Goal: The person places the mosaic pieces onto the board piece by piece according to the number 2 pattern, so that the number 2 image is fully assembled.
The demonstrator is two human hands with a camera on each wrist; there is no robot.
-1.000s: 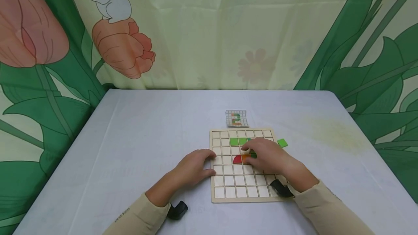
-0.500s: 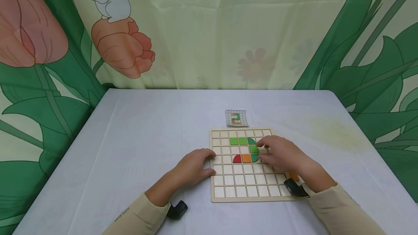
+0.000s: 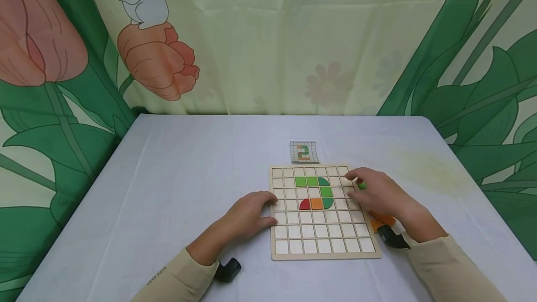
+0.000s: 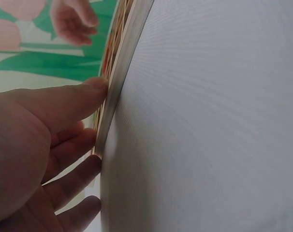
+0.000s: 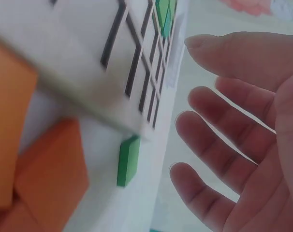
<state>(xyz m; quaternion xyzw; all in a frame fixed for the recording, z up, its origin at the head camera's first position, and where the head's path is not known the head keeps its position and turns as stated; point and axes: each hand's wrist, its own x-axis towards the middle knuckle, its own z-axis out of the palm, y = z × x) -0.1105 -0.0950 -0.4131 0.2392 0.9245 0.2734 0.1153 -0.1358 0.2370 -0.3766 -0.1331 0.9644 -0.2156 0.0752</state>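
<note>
A wooden grid board [image 3: 327, 256] lies on the table. My left hand [image 3: 249, 214] touches its left edge with thumb and fingertips, the fingers relaxed. Set in the grid are green square tiles [image 3: 300, 181], dark green quarter-round tiles [image 3: 323, 181], an orange square tile [image 3: 316, 203] and a red quarter-round tile [image 3: 304, 204]. Over the board's right edge hovers my right hand [image 3: 382, 194], fingers loosely spread with nothing between them. Near its fingers a loose green tile [image 5: 129, 162] lies beside the board, partly covered in the head view.
Several loose orange tiles [image 3: 382, 220] sit by the board's right edge, under the right wrist. A small printed card [image 3: 304, 152] with a coloured grid pattern lies behind the board. The white table [image 3: 189, 162] meets a patterned curtain [image 3: 268, 50] at the back.
My right hand has moved right, from over the middle of the grid to its right edge, uncovering the coloured tiles in the grid. The left hand has stayed still.
</note>
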